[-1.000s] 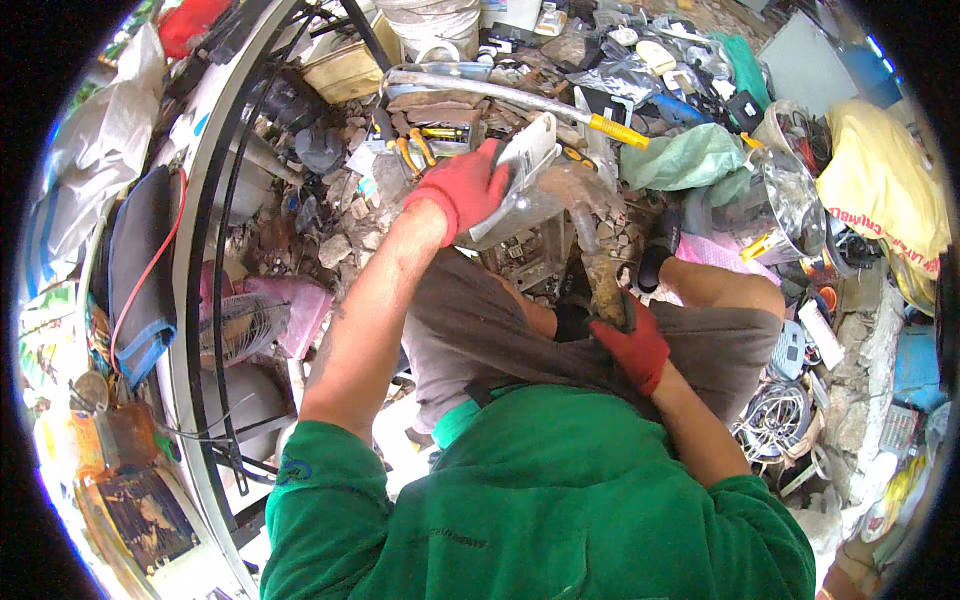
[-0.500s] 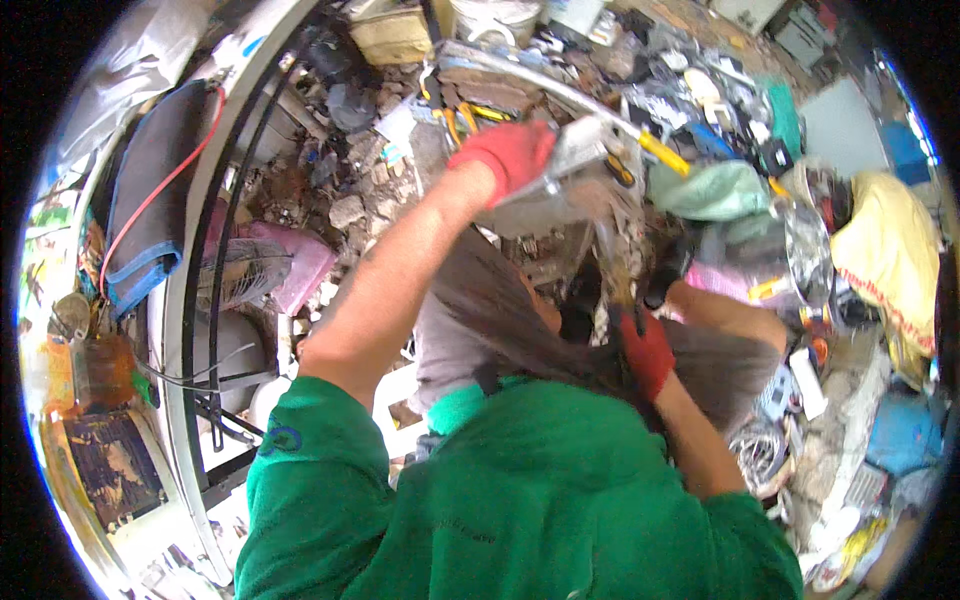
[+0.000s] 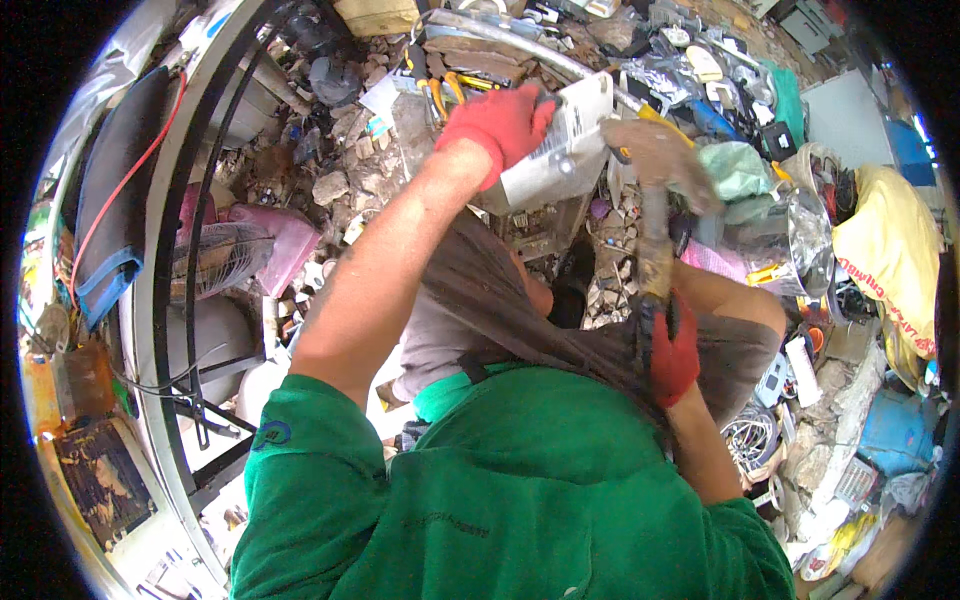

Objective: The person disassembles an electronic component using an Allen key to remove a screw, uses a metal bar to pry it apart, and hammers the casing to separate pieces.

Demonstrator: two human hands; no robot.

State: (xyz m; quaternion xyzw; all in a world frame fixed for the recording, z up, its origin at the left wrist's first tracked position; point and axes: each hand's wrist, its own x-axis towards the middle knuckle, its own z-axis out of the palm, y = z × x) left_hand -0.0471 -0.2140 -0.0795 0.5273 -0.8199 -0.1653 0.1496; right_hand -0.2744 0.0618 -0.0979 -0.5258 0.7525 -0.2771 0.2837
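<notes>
My left hand [image 3: 492, 130], in a red glove, is closed on the near-left edge of a flat, pale metal case [image 3: 556, 160] with a label on it. The case is held tilted in front of my knees. In my right hand [image 3: 675, 355], also gloved in red, is the worn handle of a hammer [image 3: 655, 250]. Its broad brownish head, smeared by motion, is raised just right of the case; the two look apart, though I cannot be sure. Pliers with orange-yellow handles [image 3: 437, 98] lie beyond my left hand.
A long pale pole [image 3: 530, 50] stretches behind the case. Rubble [image 3: 335, 185] and a fan guard [image 3: 220, 258] are on the left, past a metal frame [image 3: 165, 200]. To the right are a clear bucket [image 3: 805, 240], a yellow sack [image 3: 885, 250] and a heap of scrap parts [image 3: 700, 80].
The hammer has been raised from low between my knees to beside the case. My left hand has tipped the case so more of its pale face shows.
</notes>
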